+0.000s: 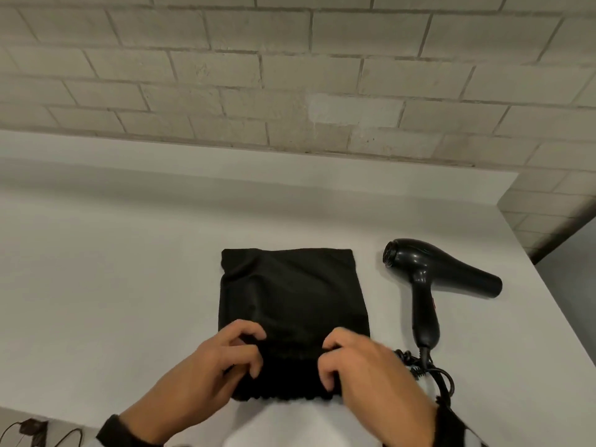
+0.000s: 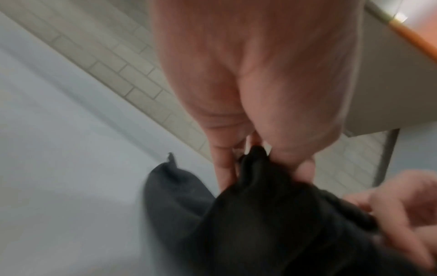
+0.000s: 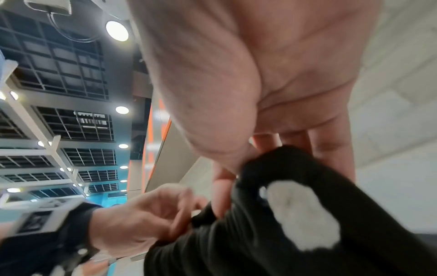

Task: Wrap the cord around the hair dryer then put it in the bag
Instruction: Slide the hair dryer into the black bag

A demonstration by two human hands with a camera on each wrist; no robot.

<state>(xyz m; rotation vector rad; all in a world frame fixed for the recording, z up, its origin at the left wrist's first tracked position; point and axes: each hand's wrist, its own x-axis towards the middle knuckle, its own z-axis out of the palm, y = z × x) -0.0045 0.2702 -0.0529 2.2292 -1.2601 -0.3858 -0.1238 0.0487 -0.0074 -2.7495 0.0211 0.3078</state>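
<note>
A black cloth bag lies flat on the white table, its mouth end toward me. My left hand pinches the bag's near left edge, and my right hand pinches its near right edge. The left wrist view shows my left hand with the bag's black fabric bunched between thumb and fingers. In the right wrist view my right hand pinches the bag the same way. The black hair dryer lies on its side right of the bag, untouched. Its cord lies coiled loosely by the handle end.
A pale brick wall stands behind the table. The table's right edge runs close to the dryer. Thin dark cables show below the table's near left edge.
</note>
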